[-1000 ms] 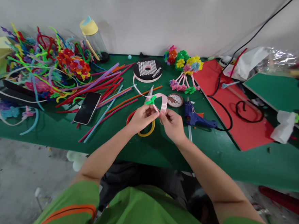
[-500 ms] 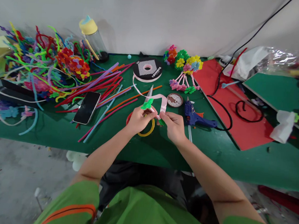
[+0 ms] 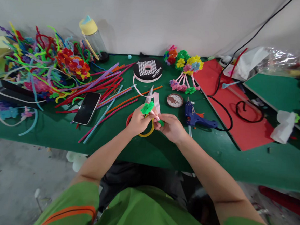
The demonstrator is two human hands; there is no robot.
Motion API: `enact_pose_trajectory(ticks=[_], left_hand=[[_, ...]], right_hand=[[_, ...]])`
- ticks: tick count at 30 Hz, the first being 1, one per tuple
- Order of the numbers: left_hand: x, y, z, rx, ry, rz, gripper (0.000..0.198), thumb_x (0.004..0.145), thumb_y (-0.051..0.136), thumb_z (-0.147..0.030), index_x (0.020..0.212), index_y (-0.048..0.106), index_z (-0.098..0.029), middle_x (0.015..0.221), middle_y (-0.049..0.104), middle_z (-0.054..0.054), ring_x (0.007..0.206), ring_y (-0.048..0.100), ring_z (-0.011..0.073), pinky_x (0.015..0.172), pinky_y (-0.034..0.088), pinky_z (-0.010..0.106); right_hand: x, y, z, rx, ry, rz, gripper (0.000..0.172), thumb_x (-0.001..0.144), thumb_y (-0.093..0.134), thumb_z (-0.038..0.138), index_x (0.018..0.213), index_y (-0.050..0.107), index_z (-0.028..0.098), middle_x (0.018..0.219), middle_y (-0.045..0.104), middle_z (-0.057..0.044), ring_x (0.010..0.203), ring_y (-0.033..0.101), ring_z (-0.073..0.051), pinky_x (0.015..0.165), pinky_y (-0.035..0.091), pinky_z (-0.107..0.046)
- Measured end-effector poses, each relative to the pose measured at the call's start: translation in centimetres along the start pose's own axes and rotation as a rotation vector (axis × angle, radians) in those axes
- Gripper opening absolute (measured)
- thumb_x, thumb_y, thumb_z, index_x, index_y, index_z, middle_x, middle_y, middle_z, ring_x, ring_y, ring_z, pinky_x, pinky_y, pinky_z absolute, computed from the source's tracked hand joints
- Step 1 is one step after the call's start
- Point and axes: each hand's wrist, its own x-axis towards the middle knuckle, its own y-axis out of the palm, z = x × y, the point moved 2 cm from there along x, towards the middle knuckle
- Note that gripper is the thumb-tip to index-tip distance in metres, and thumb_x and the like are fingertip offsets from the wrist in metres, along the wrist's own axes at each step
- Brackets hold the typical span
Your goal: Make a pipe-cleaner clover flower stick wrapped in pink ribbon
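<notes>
My left hand (image 3: 137,121) is closed on the stem of a green fuzzy flower (image 3: 147,107), with the bloom standing above the thumb. Pink ribbon (image 3: 156,101) runs from the spool (image 3: 147,70) down to the stem. At the stem's lower end, beside a small green tip (image 3: 161,122), my right hand (image 3: 173,128) pinches the ribbon; its exact fingertip grip is partly hidden. Beneath both hands lie scissors (image 3: 146,134), their blades pointing away and their red and yellow handles partly covered.
Pipe cleaners (image 3: 110,89) and a phone (image 3: 87,108) lie to the left, near a bottle (image 3: 93,36). Finished fuzzy flowers (image 3: 186,65) stand at the back. Rightward are a round lid-like disc (image 3: 174,100), a blue glue gun (image 3: 198,119) with its black cable, and a red board (image 3: 232,108).
My right hand has drawn the ribbon in toward the stem, so its wide loop is now a narrower fold. The green flower has tilted to show more of its face.
</notes>
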Motion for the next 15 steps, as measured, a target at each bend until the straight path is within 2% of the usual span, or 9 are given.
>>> enact_pose_trajectory(ticks=[5, 8, 10, 15], left_hand=[[0.13, -0.10, -0.19, -0.004, 0.053, 0.017, 0.017, 0.080, 0.056, -0.028, 0.067, 0.056, -0.018, 0.071, 0.059, 0.000, 0.070, 0.059, 0.0121, 0.071, 0.050, 0.031], [0.10, -0.02, -0.27, -0.068, -0.006, 0.026, 0.018, 0.080, 0.056, -0.031, 0.068, 0.055, -0.018, 0.070, 0.058, 0.001, 0.067, 0.060, 0.0118, 0.068, 0.051, 0.030], [0.07, 0.14, -0.29, -0.124, -0.059, 0.050, 0.020, 0.080, 0.055, -0.035, 0.069, 0.053, -0.018, 0.066, 0.056, 0.000, 0.062, 0.059, 0.0112, 0.062, 0.051, 0.029], [0.10, 0.50, 0.01, -0.173, -0.154, 0.066, 0.022, 0.079, 0.057, -0.039, 0.078, 0.051, -0.018, 0.066, 0.053, -0.002, 0.054, 0.056, 0.0093, 0.053, 0.048, 0.025]], right_hand=[[-0.16, 0.15, -0.10, 0.108, 0.165, 0.237, 0.017, 0.073, 0.062, 0.025, 0.062, 0.060, 0.012, 0.051, 0.044, 0.004, 0.048, 0.044, -0.007, 0.050, 0.033, -0.023], [-0.31, 0.38, -0.10, 0.111, 0.155, 0.307, 0.022, 0.077, 0.058, 0.030, 0.062, 0.056, 0.014, 0.054, 0.042, 0.004, 0.050, 0.043, -0.007, 0.051, 0.033, -0.023], [-0.24, 0.40, -0.14, 0.056, 0.082, 0.260, 0.023, 0.076, 0.060, 0.032, 0.061, 0.054, 0.015, 0.055, 0.042, 0.004, 0.050, 0.042, -0.007, 0.051, 0.033, -0.024], [0.15, 0.02, -0.19, -0.235, -0.225, 0.006, 0.025, 0.073, 0.061, 0.040, 0.067, 0.056, 0.017, 0.058, 0.048, 0.003, 0.055, 0.045, -0.009, 0.056, 0.036, -0.025]])
